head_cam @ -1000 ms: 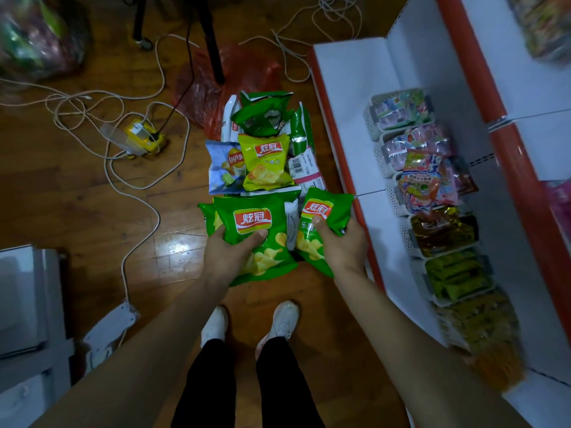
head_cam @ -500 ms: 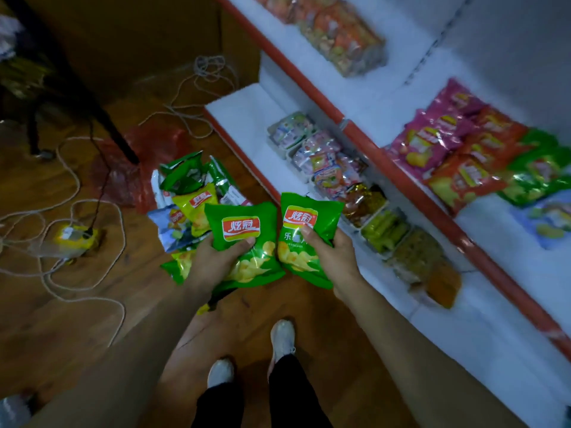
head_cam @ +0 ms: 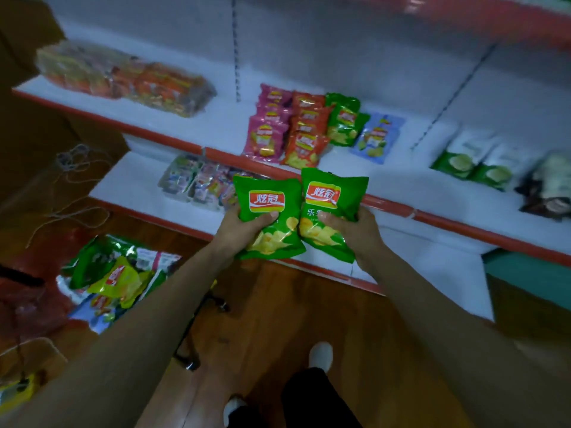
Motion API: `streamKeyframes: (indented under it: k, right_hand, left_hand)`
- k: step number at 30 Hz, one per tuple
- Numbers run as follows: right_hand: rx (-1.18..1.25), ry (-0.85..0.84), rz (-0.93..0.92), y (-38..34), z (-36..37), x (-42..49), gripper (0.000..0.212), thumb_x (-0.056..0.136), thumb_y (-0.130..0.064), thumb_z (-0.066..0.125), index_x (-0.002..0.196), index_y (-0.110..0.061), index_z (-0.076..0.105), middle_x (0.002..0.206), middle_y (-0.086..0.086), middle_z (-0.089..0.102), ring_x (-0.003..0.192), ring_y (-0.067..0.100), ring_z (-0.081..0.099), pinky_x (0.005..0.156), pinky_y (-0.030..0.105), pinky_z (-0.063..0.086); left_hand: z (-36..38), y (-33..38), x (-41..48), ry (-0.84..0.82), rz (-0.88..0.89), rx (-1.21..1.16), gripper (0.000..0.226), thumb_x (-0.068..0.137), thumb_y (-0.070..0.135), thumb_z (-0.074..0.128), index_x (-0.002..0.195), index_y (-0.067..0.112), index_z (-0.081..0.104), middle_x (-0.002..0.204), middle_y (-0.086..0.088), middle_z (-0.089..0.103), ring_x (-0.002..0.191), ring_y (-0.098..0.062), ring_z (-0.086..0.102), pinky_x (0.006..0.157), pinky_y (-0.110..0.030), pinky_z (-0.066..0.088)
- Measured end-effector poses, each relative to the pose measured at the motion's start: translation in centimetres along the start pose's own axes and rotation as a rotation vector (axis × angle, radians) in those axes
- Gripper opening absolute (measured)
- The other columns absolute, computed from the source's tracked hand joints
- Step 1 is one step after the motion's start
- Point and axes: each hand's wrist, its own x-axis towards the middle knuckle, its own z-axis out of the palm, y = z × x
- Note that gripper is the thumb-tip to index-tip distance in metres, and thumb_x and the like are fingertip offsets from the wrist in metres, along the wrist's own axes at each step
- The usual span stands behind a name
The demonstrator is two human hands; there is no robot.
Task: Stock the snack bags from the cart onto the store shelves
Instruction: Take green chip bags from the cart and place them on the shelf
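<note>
My left hand [head_cam: 244,225] grips a green chip bag [head_cam: 268,217] and my right hand [head_cam: 352,230] grips a second green chip bag [head_cam: 330,208]. Both bags are upright, side by side and touching, in front of the red-edged middle shelf [head_cam: 197,131]. On that shelf lie rows of pink bags [head_cam: 267,131], orange bags [head_cam: 306,134], green bags [head_cam: 344,122] and a blue bag [head_cam: 375,139]. The pile of remaining snack bags [head_cam: 114,273] lies low at the left, on what I cannot make out.
A long wrapped multipack [head_cam: 123,78] lies at the shelf's left. Green-and-white bags [head_cam: 475,159] and a dark packet [head_cam: 547,186] lie at its right. The bottom shelf [head_cam: 123,186] holds small clear candy tubs [head_cam: 200,180]. Cables [head_cam: 74,168] trail on the wooden floor.
Both hands have lifted the two green bags away from the pile and toward the shelves. My view has swung up and right from the floor to face the middle shelf.
</note>
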Motion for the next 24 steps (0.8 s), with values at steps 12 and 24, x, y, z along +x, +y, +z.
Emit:
streamKeyframes:
  k: [12, 24]
  right_hand:
    - [0.213, 0.309, 0.027, -1.5, -19.3, 3.5, 0.031, 0.078, -0.002, 0.072, 0.105, -0.013, 0.061, 0.096, 0.004, 0.067, 0.077, 0.014, 0.067, 0.065, 0.026, 0.056]
    - [0.285, 0.149, 0.11, -1.4, -24.1, 12.6, 0.025, 0.079, -0.005, 0.071, 0.1, -0.016, 0.066, 0.094, 0.005, 0.072, 0.078, 0.018, 0.071, 0.07, 0.031, 0.058]
  left_hand:
    - [17.0, 5.0, 5.8, -0.169, -0.015, 0.132, 0.018, 0.082, 0.019, 0.071, 0.097, 0.017, 0.062, 0.096, -0.004, 0.068, 0.076, -0.011, 0.066, 0.058, -0.018, 0.055]
    - [21.7, 4.5, 13.2, -0.059, -0.094, 0.065, 0.036, 0.088, 0.024, 0.063, 0.121, 0.018, 0.049, 0.112, -0.006, 0.065, 0.098, -0.024, 0.065, 0.082, -0.036, 0.053]
